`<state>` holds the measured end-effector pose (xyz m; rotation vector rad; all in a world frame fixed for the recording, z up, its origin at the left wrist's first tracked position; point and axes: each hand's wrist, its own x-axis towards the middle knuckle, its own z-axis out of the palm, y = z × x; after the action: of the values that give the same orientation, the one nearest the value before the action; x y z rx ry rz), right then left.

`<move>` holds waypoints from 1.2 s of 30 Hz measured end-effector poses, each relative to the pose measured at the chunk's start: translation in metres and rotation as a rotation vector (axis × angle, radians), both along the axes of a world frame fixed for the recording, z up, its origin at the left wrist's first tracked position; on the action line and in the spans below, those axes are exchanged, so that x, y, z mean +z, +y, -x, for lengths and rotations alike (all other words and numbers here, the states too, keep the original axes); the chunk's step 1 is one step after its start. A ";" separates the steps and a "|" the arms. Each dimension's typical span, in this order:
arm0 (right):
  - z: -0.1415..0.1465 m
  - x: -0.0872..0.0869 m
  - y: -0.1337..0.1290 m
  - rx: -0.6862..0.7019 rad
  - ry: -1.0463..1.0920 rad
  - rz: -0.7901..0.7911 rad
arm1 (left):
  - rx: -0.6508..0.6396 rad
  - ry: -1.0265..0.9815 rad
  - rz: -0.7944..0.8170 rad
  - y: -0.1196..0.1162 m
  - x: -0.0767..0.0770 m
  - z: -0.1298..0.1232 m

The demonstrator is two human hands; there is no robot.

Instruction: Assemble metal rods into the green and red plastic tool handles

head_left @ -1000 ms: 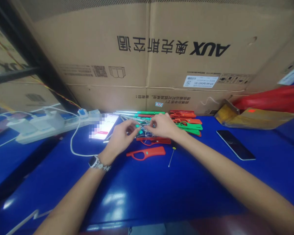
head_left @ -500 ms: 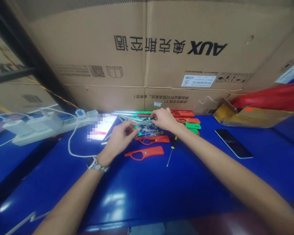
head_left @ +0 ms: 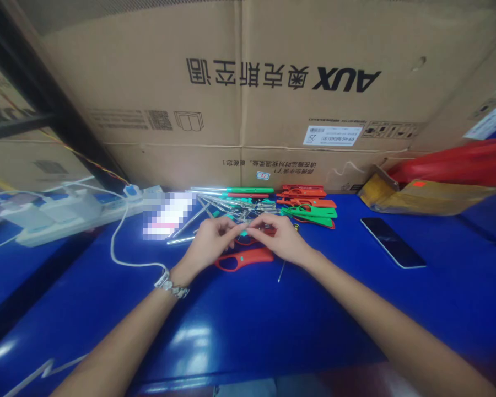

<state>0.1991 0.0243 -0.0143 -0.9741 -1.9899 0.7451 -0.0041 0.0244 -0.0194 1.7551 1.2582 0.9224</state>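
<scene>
My left hand (head_left: 217, 238) is closed in a pinch on a small teal part (head_left: 243, 234). My right hand (head_left: 279, 237) is also pinched, its fingertips meeting the left ones at that part; anything between its own fingers is too small to make out. Just below both hands lies a red lighter shell (head_left: 248, 258) with a loop. Behind them is a pile of metal rods (head_left: 215, 202) and small parts. Green shells (head_left: 314, 213) and red shells (head_left: 301, 193) are stacked to the right of the pile. A thin screwdriver (head_left: 281, 271) lies partly under my right hand.
A dark phone (head_left: 392, 242) lies at the right, before a yellowish package (head_left: 430, 197). At the left are a lit, blurred screen (head_left: 169, 216), a power strip (head_left: 66, 221) and a white cable (head_left: 118, 242). A large cardboard box (head_left: 149, 55) stands behind the blue table (head_left: 248, 325).
My right hand has come from the pile towards me and now meets my left hand. My left hand has moved slightly right and nearer, with the teal part.
</scene>
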 end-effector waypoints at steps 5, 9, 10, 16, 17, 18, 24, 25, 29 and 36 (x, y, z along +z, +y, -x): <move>-0.001 -0.005 -0.003 0.050 0.112 0.100 | -0.037 -0.124 0.044 -0.001 0.005 -0.003; 0.001 -0.009 -0.003 0.034 0.305 0.274 | -0.152 -0.133 -0.060 -0.002 0.008 -0.004; 0.002 -0.010 -0.002 0.035 0.343 0.302 | -0.180 -0.136 -0.068 -0.002 0.009 -0.003; 0.010 -0.015 -0.001 -0.001 0.387 0.317 | -0.291 -0.235 0.135 -0.001 0.008 0.003; 0.012 -0.016 -0.002 -0.012 0.384 0.298 | -0.291 -0.262 0.177 0.000 0.007 0.003; 0.014 -0.017 -0.004 -0.028 0.373 0.269 | -0.285 -0.295 0.212 0.000 0.006 0.003; 0.019 -0.019 -0.017 -0.093 0.151 0.053 | -0.149 -0.477 0.211 0.000 0.003 -0.005; 0.019 -0.019 -0.017 -0.087 0.141 0.048 | -0.130 -0.486 0.212 0.000 0.003 -0.006; 0.016 -0.017 -0.016 -0.103 0.120 0.030 | -0.086 -0.381 0.157 0.002 0.004 -0.003; 0.012 -0.017 -0.016 -0.101 0.053 -0.076 | -0.099 -0.172 0.056 0.003 0.005 0.002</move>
<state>0.1871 0.0080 -0.0310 -0.9926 -1.8950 0.6290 -0.0060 0.0274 -0.0144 1.6424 1.0673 0.9498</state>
